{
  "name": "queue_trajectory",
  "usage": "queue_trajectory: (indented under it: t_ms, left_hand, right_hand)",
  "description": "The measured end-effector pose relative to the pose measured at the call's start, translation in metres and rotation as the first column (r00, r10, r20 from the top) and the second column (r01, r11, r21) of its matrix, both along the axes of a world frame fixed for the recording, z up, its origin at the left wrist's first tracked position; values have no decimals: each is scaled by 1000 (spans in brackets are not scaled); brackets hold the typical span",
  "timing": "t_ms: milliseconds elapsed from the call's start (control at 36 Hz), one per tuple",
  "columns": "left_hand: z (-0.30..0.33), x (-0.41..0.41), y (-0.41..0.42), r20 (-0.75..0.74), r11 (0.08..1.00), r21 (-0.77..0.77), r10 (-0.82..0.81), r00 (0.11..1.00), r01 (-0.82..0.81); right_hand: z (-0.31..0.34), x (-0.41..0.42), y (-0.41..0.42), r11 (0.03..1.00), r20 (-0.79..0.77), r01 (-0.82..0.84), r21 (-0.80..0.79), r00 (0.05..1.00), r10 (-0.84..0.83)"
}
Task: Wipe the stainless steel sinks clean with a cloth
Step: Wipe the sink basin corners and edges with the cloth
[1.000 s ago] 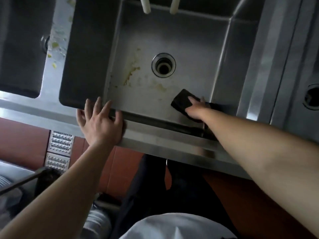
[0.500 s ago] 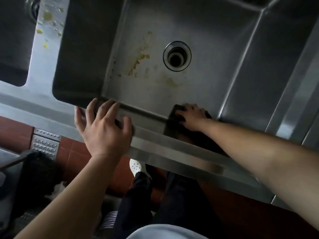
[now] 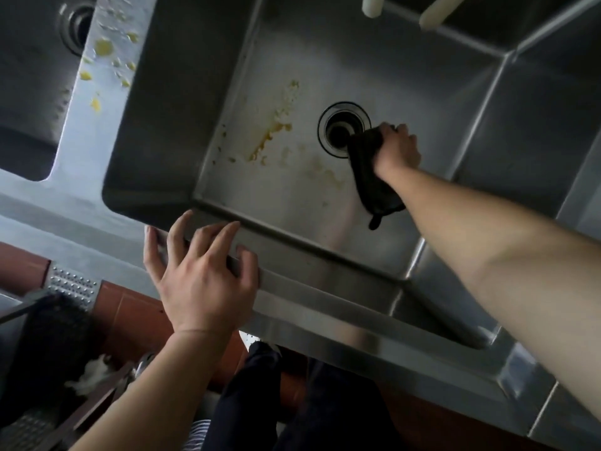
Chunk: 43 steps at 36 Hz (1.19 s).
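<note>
A deep stainless steel sink (image 3: 325, 255) fills the middle of the view, its floor marked with yellow-brown stains (image 3: 270, 138) left of the round drain (image 3: 343, 128). My right hand (image 3: 398, 148) is down in the basin beside the drain and grips a dark cloth (image 3: 370, 170), which hangs below the fist. My left hand (image 3: 201, 278) rests on the sink's near rim with its fingers spread and curled over the edge.
A second sink (image 3: 29, 92) with its own drain lies at the left, past a divider (image 3: 104, 70) spattered with yellow food bits. Two pale spouts (image 3: 370, 4) hang over the far wall. Red floor tiles and my dark trousers show below the counter edge.
My right hand has moved from the near wall of the basin out to the drain, lifting the cloth bunched in its grip. The left hand stayed on the rim.
</note>
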<state>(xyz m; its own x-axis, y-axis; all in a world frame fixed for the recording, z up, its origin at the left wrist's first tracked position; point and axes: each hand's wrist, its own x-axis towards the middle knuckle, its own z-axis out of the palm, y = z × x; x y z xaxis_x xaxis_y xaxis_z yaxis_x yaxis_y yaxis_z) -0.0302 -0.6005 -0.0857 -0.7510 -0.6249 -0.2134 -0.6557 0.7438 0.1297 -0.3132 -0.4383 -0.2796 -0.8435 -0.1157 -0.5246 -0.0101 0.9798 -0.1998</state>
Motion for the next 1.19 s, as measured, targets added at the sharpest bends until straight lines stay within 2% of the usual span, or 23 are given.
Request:
queue_trajectory:
  t_ms: [83,111,167,250,333,417,444,472,500,556,583,611,639,750,833,889,944,1000,1139,1194]
  left_hand:
    - [0,0,0,7,1000,6,3,1000,-3]
    - [0,0,0,11,1000,8,3,1000,-4]
    - [1,-1,0,19,1000,13,2,1000,-2]
    - [2,0,1,32,1000,15,7,999,-8]
    - [2,-1,1,51,1000,22,15,999,-16]
    - [0,0,1,37,1000,16,13,999,-14]
    - [-1,0,1,28,1000,12,9,1000,-10]
    - [-1,1,0,19,1000,8,7,1000,-7]
    - [-2,2,0,9,1000,5,6,1000,-6]
    - [-4,3,-1,-9,1000,-5,4,1000,-4]
    - [-5,3,-1,-17,1000,-10,1,1000,-1]
    - [-5,4,-1,-24,1000,-14,-3,1000,3]
    - [-6,4,-1,-31,1000,-19,-6,999,6]
    - [-7,5,-2,-32,1000,-16,-16,999,15]
    - [-5,3,-1,-23,1000,-4,-11,1000,11]
    - [-4,2,-1,-5,1000,6,-12,1000,12]
    - [-3,2,0,10,1000,15,-9,1000,9]
    - [-3,2,0,12,1000,15,-9,1000,8]
    - [-2,1,-1,14,1000,11,-10,1000,10]
    - [-1,1,0,11,1000,13,-11,1000,11]
  right_hand:
    - [0,20,-4,999,32,-23,25,999,22]
    - [0,33,-6,996,54,-79,48,996,77]
    - [0,65,-13,953,121,-295,69,950,286]
    - [-2,118,-15,778,231,-626,-63,749,621]
    - [-5,140,1,560,247,-812,-165,516,820]
    - [-6,124,9,463,187,-876,-133,437,880]
    - [-6,113,8,475,171,-873,-108,454,874]
    - [-6,100,6,546,149,-834,-80,532,834]
    - [-7,84,3,658,117,-752,-46,650,751]
    - [-9,44,-3,900,20,-435,-27,900,436]
    - [-9,22,-5,966,-16,-256,-47,967,255]
    - [-8,3,-8,990,-24,-125,-73,992,123]
    - [-7,-10,-11,993,-16,-91,-73,996,90]
    - [-5,-1,-26,969,91,-247,10,965,245]
    - [-5,43,-47,912,181,-404,-66,894,409]
    - [-3,82,-63,812,234,-568,-136,778,583]
    - [-1,124,-73,661,252,-732,-166,616,746]
    - [-1,151,-78,567,252,-803,-181,520,816]
    - [-5,145,-45,564,287,-798,-213,501,816]
    - [-2,145,-7,623,321,-755,-206,549,772]
